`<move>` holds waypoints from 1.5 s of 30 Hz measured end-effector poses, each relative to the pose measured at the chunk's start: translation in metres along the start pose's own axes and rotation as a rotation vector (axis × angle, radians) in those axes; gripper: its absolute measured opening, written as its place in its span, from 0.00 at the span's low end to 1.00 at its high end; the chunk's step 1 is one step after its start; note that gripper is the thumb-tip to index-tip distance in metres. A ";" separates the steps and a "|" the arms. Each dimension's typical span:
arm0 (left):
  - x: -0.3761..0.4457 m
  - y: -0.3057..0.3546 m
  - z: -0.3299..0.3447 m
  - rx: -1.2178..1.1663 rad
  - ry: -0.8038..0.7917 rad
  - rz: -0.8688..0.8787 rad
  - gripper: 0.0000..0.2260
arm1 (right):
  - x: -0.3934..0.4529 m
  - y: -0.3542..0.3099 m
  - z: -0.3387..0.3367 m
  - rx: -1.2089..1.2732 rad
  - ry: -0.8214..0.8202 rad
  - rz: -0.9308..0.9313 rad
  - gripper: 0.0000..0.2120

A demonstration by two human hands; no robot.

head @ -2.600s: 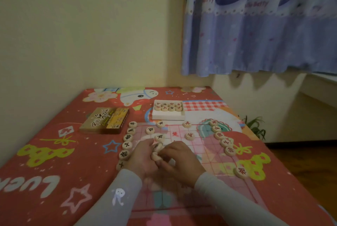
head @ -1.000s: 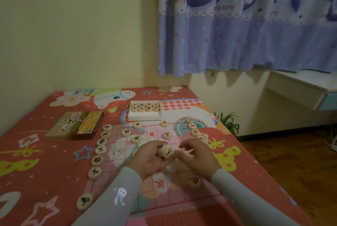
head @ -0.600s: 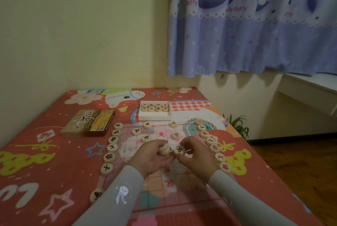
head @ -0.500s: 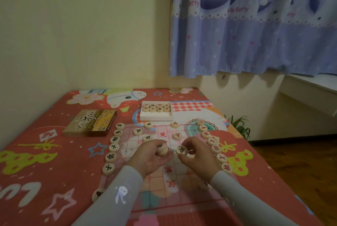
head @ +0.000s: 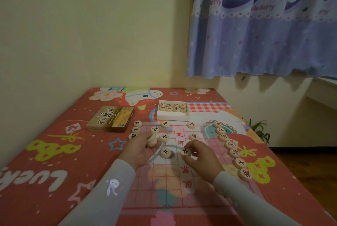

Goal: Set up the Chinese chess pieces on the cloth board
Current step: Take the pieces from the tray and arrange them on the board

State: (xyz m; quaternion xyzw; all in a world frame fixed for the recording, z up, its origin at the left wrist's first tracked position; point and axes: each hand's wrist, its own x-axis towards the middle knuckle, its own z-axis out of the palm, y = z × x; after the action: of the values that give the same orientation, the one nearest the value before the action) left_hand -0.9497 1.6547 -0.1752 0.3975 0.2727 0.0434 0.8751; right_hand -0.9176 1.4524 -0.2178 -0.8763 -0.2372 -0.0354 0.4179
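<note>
Right hand [head: 200,154] now pinches one piece [head: 185,152] over the cloth board [head: 164,176] – taken from the left hand's [head: 140,150] clasped stack [head: 152,141]; placement looks imminent.

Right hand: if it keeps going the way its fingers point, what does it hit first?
Probably the black-marked piece lying on the board just left of the piece that the right hand pinches. Height above the board is unclear.

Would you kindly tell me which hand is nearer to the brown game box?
Left. The left hand, gripping stacked pieces, sits just right of the brown game box; the right hand is farther right, over the board.
</note>
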 end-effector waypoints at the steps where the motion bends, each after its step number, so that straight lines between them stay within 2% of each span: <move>1: 0.002 0.003 -0.004 -0.004 0.008 0.012 0.03 | 0.002 -0.001 0.004 -0.003 -0.013 0.001 0.07; 4: 0.005 0.007 -0.015 -0.002 0.021 0.037 0.03 | 0.006 -0.007 0.017 -0.025 -0.052 -0.003 0.06; 7: 0.008 0.009 -0.023 0.003 0.038 0.050 0.14 | 0.006 -0.012 0.030 -0.047 -0.095 -0.031 0.05; 8: 0.008 0.011 -0.026 0.000 0.036 0.046 0.14 | 0.006 -0.013 0.035 -0.064 -0.120 -0.043 0.05; 12: 0.007 0.012 -0.034 0.008 0.018 0.025 0.02 | 0.000 -0.017 0.049 -0.119 -0.178 -0.094 0.03; 22: 0.001 0.003 -0.032 0.042 0.010 -0.014 0.02 | -0.017 -0.014 0.049 -0.230 -0.276 -0.206 0.07; 26: -0.006 -0.002 -0.027 0.089 -0.038 -0.038 0.03 | -0.012 -0.024 0.042 -0.116 -0.193 -0.188 0.11; 29: -0.016 -0.007 -0.024 0.247 -0.151 -0.041 0.05 | -0.008 -0.037 0.036 0.010 -0.083 -0.169 0.13; 31: -0.021 -0.010 -0.023 0.383 -0.228 -0.055 0.09 | -0.007 -0.046 0.034 0.057 -0.087 -0.177 0.17; 34: -0.028 -0.012 -0.023 0.405 -0.291 -0.093 0.08 | -0.006 -0.052 0.034 0.038 -0.081 -0.207 0.16; 36: -0.030 -0.010 -0.022 0.338 -0.269 -0.106 0.06 | -0.007 -0.051 0.034 0.019 -0.054 -0.193 0.15; 41: -0.027 0.003 -0.034 0.144 -0.048 -0.047 0.04 | -0.014 -0.046 0.030 -0.015 -0.054 -0.166 0.19; 45: -0.033 0.009 -0.040 0.129 0.013 0.025 0.08 | -0.021 -0.045 0.028 -0.042 -0.057 -0.187 0.19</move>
State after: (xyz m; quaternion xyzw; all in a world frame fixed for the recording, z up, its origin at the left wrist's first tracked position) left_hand -0.9970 1.6784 -0.1754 0.4560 0.2758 0.0393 0.8453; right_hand -0.9596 1.4892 -0.2094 -0.8595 -0.3290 -0.0543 0.3875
